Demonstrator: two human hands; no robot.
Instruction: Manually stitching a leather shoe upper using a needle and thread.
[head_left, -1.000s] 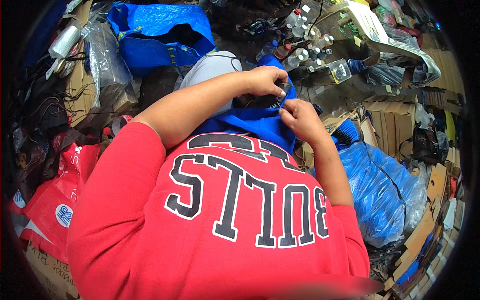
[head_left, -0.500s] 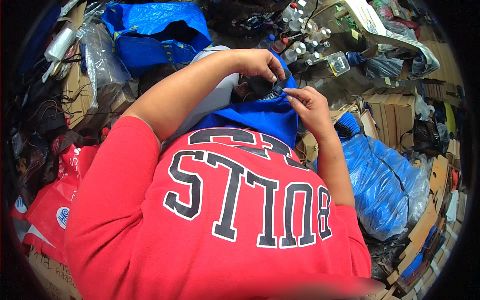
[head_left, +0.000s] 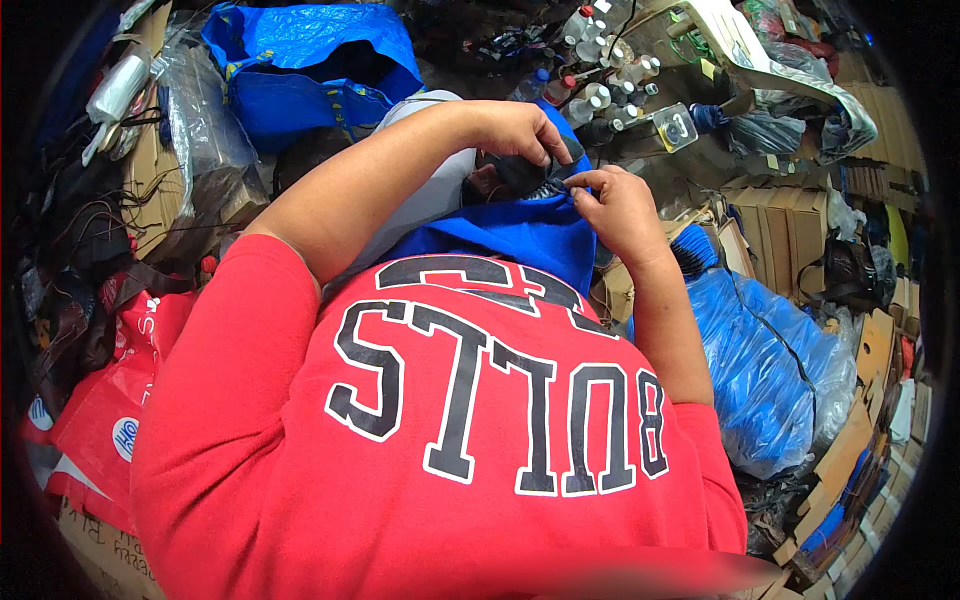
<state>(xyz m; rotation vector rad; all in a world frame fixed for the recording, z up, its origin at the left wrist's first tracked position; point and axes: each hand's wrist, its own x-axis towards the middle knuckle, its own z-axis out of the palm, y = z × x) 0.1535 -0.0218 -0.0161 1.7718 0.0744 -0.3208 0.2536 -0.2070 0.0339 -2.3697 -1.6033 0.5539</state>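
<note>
A black piece (head_left: 520,175), perhaps a shoe or something in leather, rests over the blue cloth (head_left: 500,235) on my lap. Pale stitch-like marks run along its near edge; its full shape is hidden. My left hand (head_left: 525,133) curls over the far edge of this piece, fingers and thumb closed on it. From the right, my right hand (head_left: 617,207) pinches with thumb and forefinger at the end of the stitched edge. Whatever is between those fingertips is too small to make out.
Several plastic bottles (head_left: 598,95) stand beyond my hands. A blue bag (head_left: 290,60) lies open at the far left. To the right sit a blue plastic-wrapped bundle (head_left: 755,360), a blue brush (head_left: 692,250) and stacked cardboard (head_left: 775,225). A red bag (head_left: 95,430) lies at left.
My right hand has turned slightly, its fingers more bent and drawn closer together at the stitched edge. My left hand has shifted a little on the black piece.
</note>
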